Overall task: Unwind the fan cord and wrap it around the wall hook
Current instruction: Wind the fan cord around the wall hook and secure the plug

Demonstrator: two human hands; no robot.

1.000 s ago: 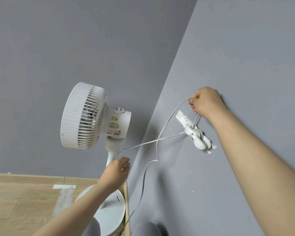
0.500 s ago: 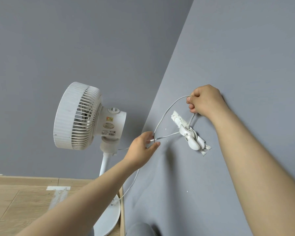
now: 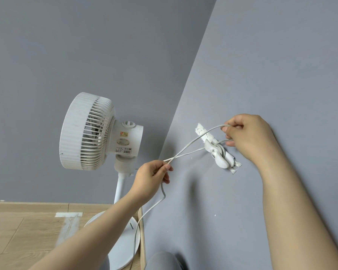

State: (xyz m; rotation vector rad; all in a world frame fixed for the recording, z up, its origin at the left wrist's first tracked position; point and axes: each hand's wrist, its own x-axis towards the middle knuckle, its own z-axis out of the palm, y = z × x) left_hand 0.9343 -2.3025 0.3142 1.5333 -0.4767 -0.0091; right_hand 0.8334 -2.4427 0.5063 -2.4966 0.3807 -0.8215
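A white pedestal fan [image 3: 90, 131] stands in the room corner on a round base [image 3: 123, 248]. Its white cord [image 3: 191, 143] runs in two crossing strands from my left hand to the white wall hook [image 3: 220, 153] on the right grey wall, where a few turns sit wound around the hook. My left hand [image 3: 152, 177] pinches both strands left of the hook, and the slack drops from it toward the base. My right hand [image 3: 246, 136] holds a loop of the cord against the wall just above the hook.
Two grey walls [image 3: 261, 65] meet in the corner behind the fan. A wooden floor [image 3: 23, 234] with a pale tape patch lies at lower left, edged by a wooden skirting board [image 3: 27, 206]. My grey-clad knee [image 3: 162, 260] shows at the bottom.
My left hand rose from the fan pole to the cord, gripped both strands and pulled them left and down. My right hand stayed by the hook with its loop.
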